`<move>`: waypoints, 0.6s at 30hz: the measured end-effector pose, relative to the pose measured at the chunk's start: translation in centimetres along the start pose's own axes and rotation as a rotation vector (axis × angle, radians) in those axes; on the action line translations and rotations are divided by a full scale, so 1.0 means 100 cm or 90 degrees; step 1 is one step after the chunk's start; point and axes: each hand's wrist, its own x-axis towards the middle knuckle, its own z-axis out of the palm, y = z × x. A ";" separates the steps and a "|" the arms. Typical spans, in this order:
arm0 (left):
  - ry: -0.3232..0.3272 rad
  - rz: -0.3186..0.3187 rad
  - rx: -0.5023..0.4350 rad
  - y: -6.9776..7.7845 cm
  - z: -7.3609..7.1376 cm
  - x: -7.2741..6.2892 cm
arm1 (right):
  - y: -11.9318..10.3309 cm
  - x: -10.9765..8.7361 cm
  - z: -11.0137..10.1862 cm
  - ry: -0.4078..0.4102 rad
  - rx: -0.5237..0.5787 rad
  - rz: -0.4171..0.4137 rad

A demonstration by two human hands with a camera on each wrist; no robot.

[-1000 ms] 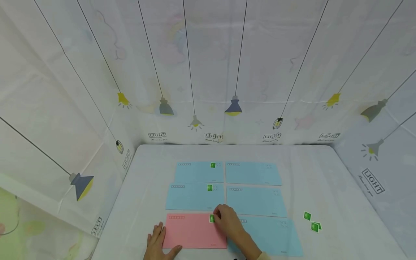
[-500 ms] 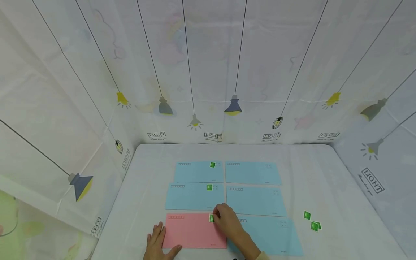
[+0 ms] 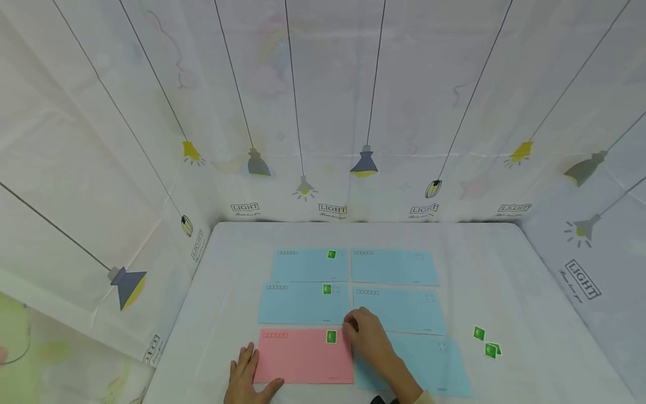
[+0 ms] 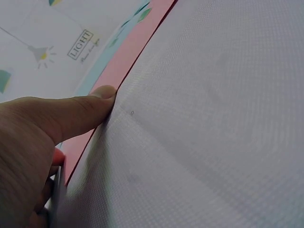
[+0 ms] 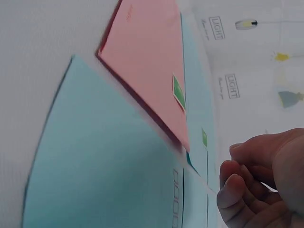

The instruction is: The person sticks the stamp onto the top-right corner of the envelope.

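A pink envelope (image 3: 303, 359) lies at the front left with a green stamp (image 3: 331, 336) in its upper right corner. My left hand (image 3: 246, 377) rests at its left end; in the left wrist view the thumb (image 4: 83, 111) touches the lower edge. My right hand (image 3: 370, 336) is just right of the stamp, over the gap between the pink envelope and a blue envelope (image 3: 429, 365). Its fingers are loosely bent, with nothing between them in the right wrist view.
Blue envelopes lie in two columns; the upper left one (image 3: 303, 266) and the middle left one (image 3: 298, 306) each bear a green stamp. Several loose green stamps (image 3: 490, 350) lie at the right. A white curtain (image 3: 323, 112) printed with lamps hangs behind the table.
My right hand has let go of the green stamp and moved right and slightly up from it; the stamp stays on the pink envelope. The left hand has stayed in place.
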 end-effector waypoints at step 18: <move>-0.009 -0.013 0.011 -0.004 0.003 0.003 | 0.069 -0.029 -0.090 0.128 -0.080 0.096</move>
